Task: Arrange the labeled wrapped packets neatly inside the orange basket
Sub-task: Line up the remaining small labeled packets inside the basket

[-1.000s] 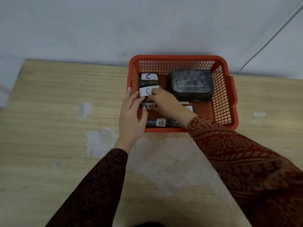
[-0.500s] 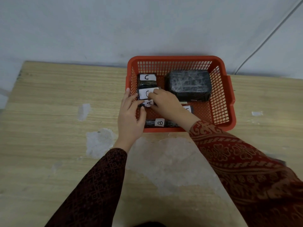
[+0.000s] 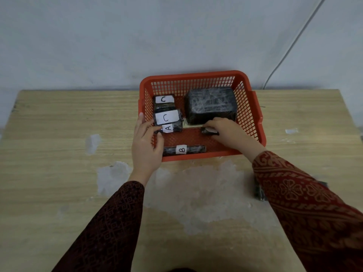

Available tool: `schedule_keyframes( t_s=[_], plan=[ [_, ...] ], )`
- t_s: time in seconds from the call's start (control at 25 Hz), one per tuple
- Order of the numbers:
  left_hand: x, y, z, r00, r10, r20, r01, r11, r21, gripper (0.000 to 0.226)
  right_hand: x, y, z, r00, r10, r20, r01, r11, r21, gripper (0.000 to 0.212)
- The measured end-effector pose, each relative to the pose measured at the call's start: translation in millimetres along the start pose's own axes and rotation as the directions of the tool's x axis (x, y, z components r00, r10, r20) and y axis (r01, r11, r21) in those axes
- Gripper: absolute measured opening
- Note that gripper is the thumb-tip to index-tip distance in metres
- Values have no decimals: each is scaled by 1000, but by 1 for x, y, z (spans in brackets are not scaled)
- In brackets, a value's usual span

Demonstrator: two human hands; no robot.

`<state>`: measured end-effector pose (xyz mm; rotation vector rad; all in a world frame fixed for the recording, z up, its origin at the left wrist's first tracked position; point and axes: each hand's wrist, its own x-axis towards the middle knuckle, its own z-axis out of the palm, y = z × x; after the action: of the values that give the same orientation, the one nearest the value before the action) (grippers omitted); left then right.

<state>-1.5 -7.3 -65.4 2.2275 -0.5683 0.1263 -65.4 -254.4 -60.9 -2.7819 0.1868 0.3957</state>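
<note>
The orange basket (image 3: 255, 112) stands at the table's far edge. Along its left wall lie two black packets labeled C (image 3: 164, 100) (image 3: 167, 117) and a packet labeled A (image 3: 170, 128). A long thin packet labeled B (image 3: 183, 150) lies by the front wall. A large wrapped block (image 3: 211, 104) fills the back right. My left hand (image 3: 146, 146) rests over the basket's front left corner, fingers touching the A packet's end. My right hand (image 3: 227, 130) is inside the basket, closed on a small dark packet (image 3: 209, 130) whose label is hidden.
Another dark wrapped packet (image 3: 259, 191) lies on the wooden table (image 3: 59, 154) at the right, partly hidden by my right sleeve. A grey wall and a cable (image 3: 290, 46) stand just behind the basket. Worn pale patches mark the tabletop.
My right hand left the C and A packets at the left and moved right across the basket onto a small dark packet. My left hand stayed at the front left corner.
</note>
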Motion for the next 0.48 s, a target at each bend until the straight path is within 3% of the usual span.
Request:
schedule_keyframes(
  t_s=[0.2,0.32,0.48],
  plan=[
    [0,-2,0,1000,-4,-3,4,1000,2,18,3,-26,1,997,-51,-64,70,937,343,37],
    [0,-2,-1,1000,-6,-6,6,1000,7,18,15,-57,13,993,-80,-90,109,920,377,28],
    [-1,-1,0,1000,13,-5,-13,1000,-7,17,27,-87,22,987,-139,-77,157,920,359,34]
  ],
)
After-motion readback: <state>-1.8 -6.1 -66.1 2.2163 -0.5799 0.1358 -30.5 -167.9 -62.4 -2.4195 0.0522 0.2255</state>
